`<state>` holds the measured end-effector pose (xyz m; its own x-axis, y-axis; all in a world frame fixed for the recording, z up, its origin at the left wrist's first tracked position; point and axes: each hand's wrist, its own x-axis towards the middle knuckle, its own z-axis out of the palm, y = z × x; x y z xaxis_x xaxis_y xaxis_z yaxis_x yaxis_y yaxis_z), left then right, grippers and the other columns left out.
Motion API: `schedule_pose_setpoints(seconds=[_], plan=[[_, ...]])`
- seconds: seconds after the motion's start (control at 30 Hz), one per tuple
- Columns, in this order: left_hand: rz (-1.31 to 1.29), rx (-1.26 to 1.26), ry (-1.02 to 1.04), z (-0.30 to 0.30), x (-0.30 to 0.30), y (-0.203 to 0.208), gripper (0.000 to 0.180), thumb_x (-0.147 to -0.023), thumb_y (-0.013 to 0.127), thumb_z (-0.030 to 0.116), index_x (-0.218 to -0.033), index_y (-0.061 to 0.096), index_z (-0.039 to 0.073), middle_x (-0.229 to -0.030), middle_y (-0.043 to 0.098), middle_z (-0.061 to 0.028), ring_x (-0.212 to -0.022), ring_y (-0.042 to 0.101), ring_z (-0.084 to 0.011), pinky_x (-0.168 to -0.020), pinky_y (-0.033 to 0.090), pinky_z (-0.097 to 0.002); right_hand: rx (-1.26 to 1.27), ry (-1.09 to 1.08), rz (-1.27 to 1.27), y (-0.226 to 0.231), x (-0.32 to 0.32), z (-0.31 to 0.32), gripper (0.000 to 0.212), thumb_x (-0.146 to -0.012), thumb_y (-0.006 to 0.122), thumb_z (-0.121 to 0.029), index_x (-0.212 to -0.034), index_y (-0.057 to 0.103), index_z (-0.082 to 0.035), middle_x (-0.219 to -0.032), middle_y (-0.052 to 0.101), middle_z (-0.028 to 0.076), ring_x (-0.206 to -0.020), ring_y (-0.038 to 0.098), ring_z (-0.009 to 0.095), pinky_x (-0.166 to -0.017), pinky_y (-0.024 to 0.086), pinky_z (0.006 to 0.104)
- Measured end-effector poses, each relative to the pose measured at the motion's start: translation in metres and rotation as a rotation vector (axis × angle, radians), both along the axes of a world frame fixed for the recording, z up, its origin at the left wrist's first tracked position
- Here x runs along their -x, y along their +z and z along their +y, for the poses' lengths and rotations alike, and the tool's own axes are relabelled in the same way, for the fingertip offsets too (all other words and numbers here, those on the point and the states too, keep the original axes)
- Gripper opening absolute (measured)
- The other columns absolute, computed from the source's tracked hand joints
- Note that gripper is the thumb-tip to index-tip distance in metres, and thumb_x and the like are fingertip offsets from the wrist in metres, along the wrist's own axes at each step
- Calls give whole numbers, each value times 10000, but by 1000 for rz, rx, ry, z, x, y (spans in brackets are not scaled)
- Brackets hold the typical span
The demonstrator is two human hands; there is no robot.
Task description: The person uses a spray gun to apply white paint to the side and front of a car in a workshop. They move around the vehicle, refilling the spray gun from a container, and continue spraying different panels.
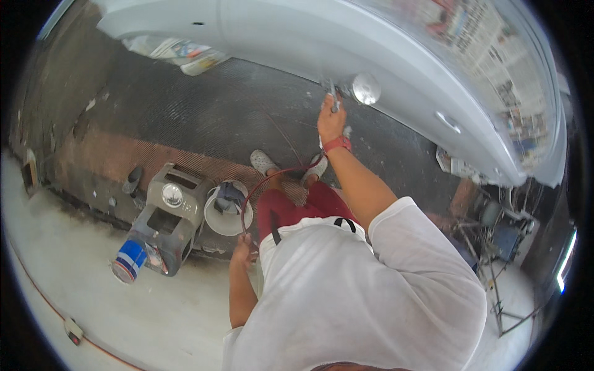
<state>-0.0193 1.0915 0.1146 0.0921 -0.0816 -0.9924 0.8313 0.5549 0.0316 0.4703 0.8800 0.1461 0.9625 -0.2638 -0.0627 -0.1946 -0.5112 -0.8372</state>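
Observation:
My right hand (331, 122), with a red band at its wrist, is closed round the handle of a spray gun (365, 89). The gun's round, pale cup sits just right of my fingers, close to the lower side of a silver-grey car body (291, 34). Down by my left hip, my left hand (244, 250) grips a thin dark-red air hose (245, 207). That hose loops up across my legs toward my right wrist. My left fingers are partly hidden, and the gun's nozzle is too blurred to make out.
Left of my legs stand a white bucket (215, 221) with a dark cloth and a grey plastic step stool (185, 213). A blue-banded can (129, 260) rests at the stool's end. Newspaper masking (516, 68) covers the car's window area. A metal stand (495, 272) is at right.

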Motion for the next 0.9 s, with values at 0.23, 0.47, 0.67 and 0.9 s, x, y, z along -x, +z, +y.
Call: schedule_pose_setpoints(seconds=[0.23,0.47,0.67,0.9], plan=[[-99,-11,-430,-3,-56,-14,346,-1130,489,393,-1370,512,146,-1108,602,-73,-931,619,-227,-789,589,-468,114,-266,-31,38,54,-208,517,-1083,590,-382,-1386,625,36,-838,705,107,-748,666,175,-687,544,375],[-141,-88,-670,-29,-112,-9,394,-1095,524,402,-1391,519,142,-1173,599,-65,-1085,594,-234,-889,556,-569,181,-483,-227,29,72,-382,463,-1099,560,-375,-1071,689,69,-786,668,110,-703,649,198,-679,533,383],[-171,-147,-683,-39,-122,-3,421,-1085,548,403,-1407,510,134,-1166,584,-39,-1044,572,-203,-873,548,-577,-78,-696,-231,89,64,-356,491,-1115,502,-484,-1015,620,-18,-774,654,86,-660,634,178,-623,516,342],[-100,-146,-455,-7,-68,-41,461,-1111,490,413,-1476,448,135,-1332,516,-118,-1187,525,-329,-964,526,-649,-330,-361,-101,60,43,-232,472,-1118,489,-519,-1057,601,-65,-756,632,21,-546,562,90,-463,443,249]])
